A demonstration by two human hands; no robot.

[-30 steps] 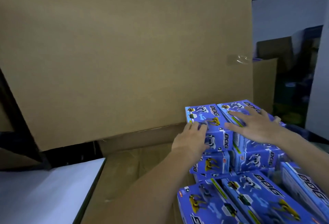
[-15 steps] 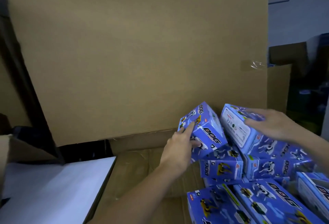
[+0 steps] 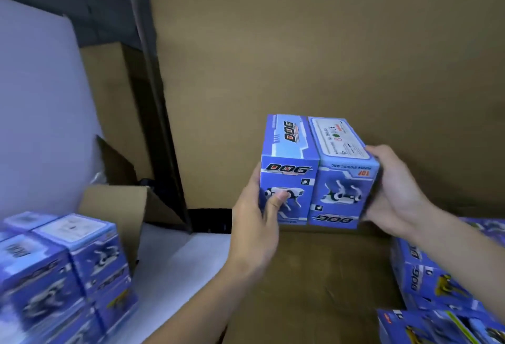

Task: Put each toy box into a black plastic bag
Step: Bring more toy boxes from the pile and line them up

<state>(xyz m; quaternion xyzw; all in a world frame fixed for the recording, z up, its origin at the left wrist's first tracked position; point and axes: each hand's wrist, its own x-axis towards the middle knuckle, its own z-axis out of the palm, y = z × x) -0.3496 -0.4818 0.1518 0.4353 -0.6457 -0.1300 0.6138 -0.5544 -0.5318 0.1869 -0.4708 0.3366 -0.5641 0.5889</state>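
Two blue toy boxes are held up side by side, pressed together between the hands, in front of a tall flap (image 3: 328, 56) of plain matte brown cardboard. The left hand (image 3: 257, 215) grips the left box (image 3: 288, 168), thumb (image 3: 278, 198) curled flat across its printed front and palm against its outer side. The right hand (image 3: 393, 193) clasps the right box (image 3: 341, 179) from its far side, fingers wrapped round the edge. Both boxes are smooth, glossy card cuboids with crisp corners; the left one stands upright with "DOG" readable, the right one is upside down, its lettering inverted and a pale label panel on top. Their inner sides touch along the full height.

Below the hands lies the creased brown floor (image 3: 314, 289) of a large carton. Down to the right of the right hand, more blue boxes (image 3: 431, 283) are stacked. Far left of the left hand, another stack (image 3: 62, 270) of the same boxes, blurred, sits on a smooth white sheet (image 3: 175, 261), with a white board (image 3: 41, 111) standing behind it.
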